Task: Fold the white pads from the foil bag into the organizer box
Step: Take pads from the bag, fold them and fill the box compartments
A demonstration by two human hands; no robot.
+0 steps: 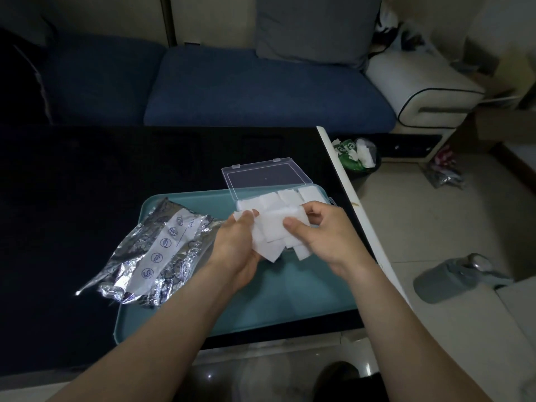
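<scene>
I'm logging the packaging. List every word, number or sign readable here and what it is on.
"tent": end of a cut-off word on the white label strip of the foil bag; smaller print beside it is too blurred to read.
Five round blue pictogram signs on the same strip: too small to make out.
White letters on the green bag in the bin: partly hidden, unreadable.
Nothing else readable.

Location: a home living room. A blue sofa (232, 85) (grey cushion (316, 27) on it) faces a black coffee table (116, 175).

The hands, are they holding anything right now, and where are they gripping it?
Both hold a bunch of white square fabric pads: the left hand grips its left edge, and the right hand pinches its right side.
</scene>
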